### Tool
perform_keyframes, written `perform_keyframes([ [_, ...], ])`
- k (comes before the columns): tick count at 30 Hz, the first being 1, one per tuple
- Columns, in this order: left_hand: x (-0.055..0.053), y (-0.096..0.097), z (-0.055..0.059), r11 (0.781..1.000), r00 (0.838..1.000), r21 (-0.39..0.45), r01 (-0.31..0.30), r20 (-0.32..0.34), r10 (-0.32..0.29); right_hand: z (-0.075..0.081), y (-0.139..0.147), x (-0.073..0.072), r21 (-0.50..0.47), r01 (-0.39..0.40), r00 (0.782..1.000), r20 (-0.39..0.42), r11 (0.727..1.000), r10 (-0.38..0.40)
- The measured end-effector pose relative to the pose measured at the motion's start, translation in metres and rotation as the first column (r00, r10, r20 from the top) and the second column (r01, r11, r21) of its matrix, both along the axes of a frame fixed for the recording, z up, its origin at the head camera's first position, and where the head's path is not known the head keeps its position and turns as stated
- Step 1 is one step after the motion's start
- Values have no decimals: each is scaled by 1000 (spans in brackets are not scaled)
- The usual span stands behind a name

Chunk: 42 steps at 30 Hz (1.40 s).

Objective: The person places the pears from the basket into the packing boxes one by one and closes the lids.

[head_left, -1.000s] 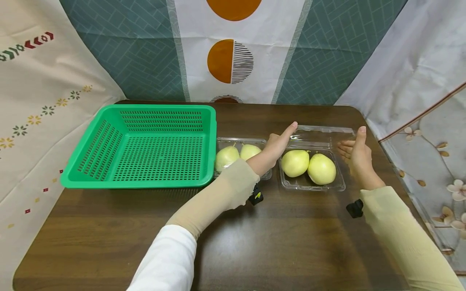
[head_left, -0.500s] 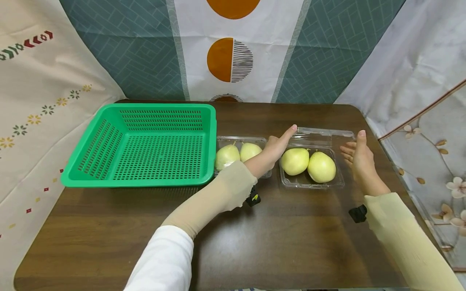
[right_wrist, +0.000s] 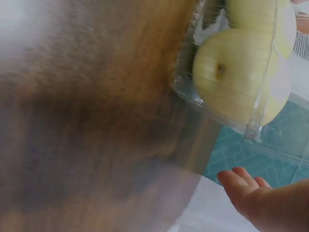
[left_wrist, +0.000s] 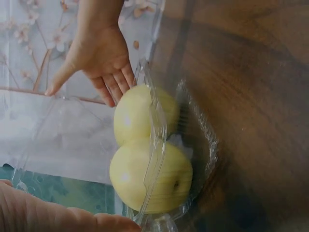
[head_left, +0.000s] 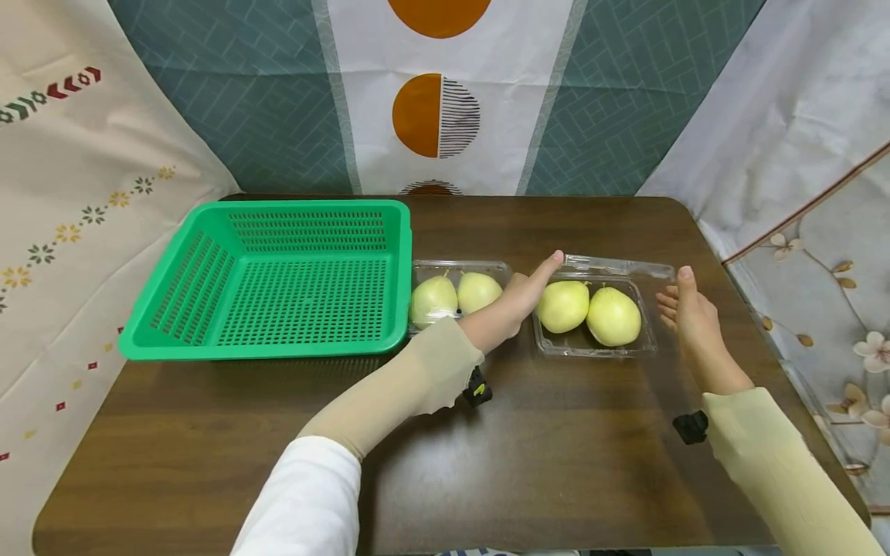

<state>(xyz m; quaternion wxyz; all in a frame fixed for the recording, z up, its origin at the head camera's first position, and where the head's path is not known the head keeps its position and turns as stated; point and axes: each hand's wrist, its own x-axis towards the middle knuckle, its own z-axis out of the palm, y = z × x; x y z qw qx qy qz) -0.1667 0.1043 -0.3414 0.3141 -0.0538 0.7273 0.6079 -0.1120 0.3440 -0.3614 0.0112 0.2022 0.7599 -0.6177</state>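
Two pale yellow-green pears (head_left: 613, 316) sit in a clear plastic clamshell box (head_left: 594, 353) at the right of the table. Its hinged clear lid (head_left: 617, 266) stands raised at the back. My left hand (head_left: 511, 305) is at the lid's left corner, thumb tip right at its edge, fingers mostly straight. At the other corner, my right hand (head_left: 698, 332) has its thumb up by the lid edge, with the other fingers loosely extended beside the box. In the left wrist view the right palm (left_wrist: 104, 55) faces the box. The right wrist view shows a pear (right_wrist: 231, 72) behind the clear wall.
Left of this box stands a second clear box (head_left: 504, 270) with two pears (head_left: 434, 300), partly hidden by my left forearm. An empty green slotted basket (head_left: 306, 354) fills the table's back left. Hanging cloths (head_left: 598, 116) border the brown table (head_left: 542, 471).
The lid has swung up and forward from lying back, and looks narrower now. Both thumbs have come a little nearer to me along with it. The pears and basket have stayed put.
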Motion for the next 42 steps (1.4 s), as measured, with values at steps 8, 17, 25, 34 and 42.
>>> perform_keyframes([
  [8,11,-3,-2,998,998,49,26,52,-28,-9,-2,11,-71,-1,1000,27,997,3],
  [17,24,-6,-8,989,986,109,102,123,-116,-23,-5,22,-108,-20,995,96,994,30],
  [25,28,-3,-14,990,982,126,62,168,-83,-33,-5,31,-110,2,993,121,994,12],
  [34,38,-1,-19,988,985,137,-63,169,40,-40,-6,36,-178,21,1000,21,984,-18],
  [42,47,-1,-22,989,988,120,-89,136,73,-47,-8,38,-129,69,997,-37,989,-74],
])
